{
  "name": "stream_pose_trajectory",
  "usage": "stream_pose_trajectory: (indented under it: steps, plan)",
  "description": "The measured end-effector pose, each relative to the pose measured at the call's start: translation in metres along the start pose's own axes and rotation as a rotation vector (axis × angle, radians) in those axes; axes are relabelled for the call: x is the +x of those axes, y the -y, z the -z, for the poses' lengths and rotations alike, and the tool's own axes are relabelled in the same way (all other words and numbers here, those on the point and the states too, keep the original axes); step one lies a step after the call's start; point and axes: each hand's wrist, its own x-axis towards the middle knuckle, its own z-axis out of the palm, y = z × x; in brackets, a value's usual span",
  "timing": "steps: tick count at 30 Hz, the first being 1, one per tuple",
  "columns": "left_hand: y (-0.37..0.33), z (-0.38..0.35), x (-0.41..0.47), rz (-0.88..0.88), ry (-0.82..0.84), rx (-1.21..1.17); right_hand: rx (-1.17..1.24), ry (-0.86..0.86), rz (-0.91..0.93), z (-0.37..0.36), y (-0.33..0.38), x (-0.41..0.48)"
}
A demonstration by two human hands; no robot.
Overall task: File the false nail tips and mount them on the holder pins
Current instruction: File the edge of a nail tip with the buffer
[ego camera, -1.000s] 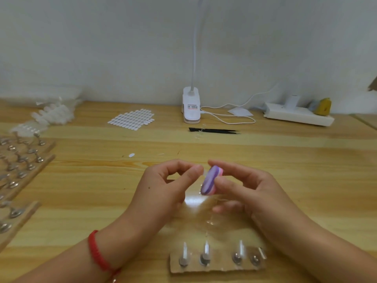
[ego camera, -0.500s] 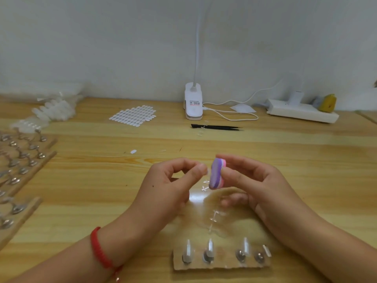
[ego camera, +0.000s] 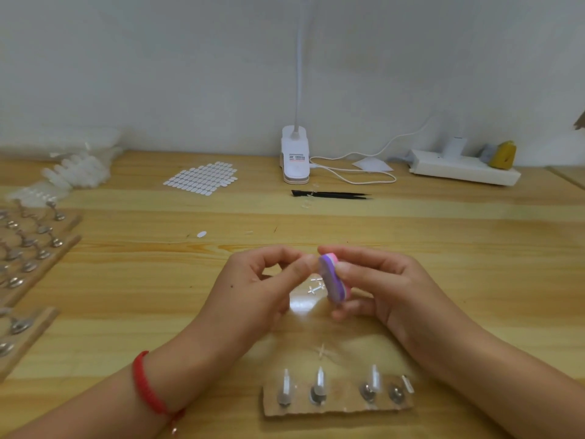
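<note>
Nail tips, if one is being worked right now, cannot be made out: whatever sits between the pinched thumb and forefinger of the left hand (ego camera: 269,286) is too small and clear to see, so I cannot tell whether that hand grips anything. At the far left, cardboard strips with metal pins (ego camera: 28,248) run off the frame edge, and a heap of clear packets (ego camera: 76,172) behind them is blurred. Further along lies a sheet of white oval stickers (ego camera: 202,179). A red cord bracelet (ego camera: 148,388) circles the left wrist. Near the middle, the right hand (ego camera: 380,280) is closed on a purple-and-pink buffer block (ego camera: 330,277), held on edge against the left fingertips. Below the hands, a cardboard holder (ego camera: 335,407) carries four pins, each topped by a pale tip; the rightmost leans aside. Behind, a white clip lamp (ego camera: 296,156) rises out of frame, with black tweezers (ego camera: 329,194) before it and a power strip (ego camera: 465,167) to the right.
</note>
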Motion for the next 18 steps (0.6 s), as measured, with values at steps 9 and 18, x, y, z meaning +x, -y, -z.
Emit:
stream_pose_trajectory:
  steps: [9,18]
  plan:
    - [-0.0008,0.0018,-0.0015,-0.035,0.003,-0.034,0.072,0.066,-0.083,-0.0028,0.0005,-0.0006]
    - [-0.0002,0.0001,-0.0031,-0.052,0.039,-0.034,0.109,0.076,-0.095,0.0010,-0.0008,0.0018]
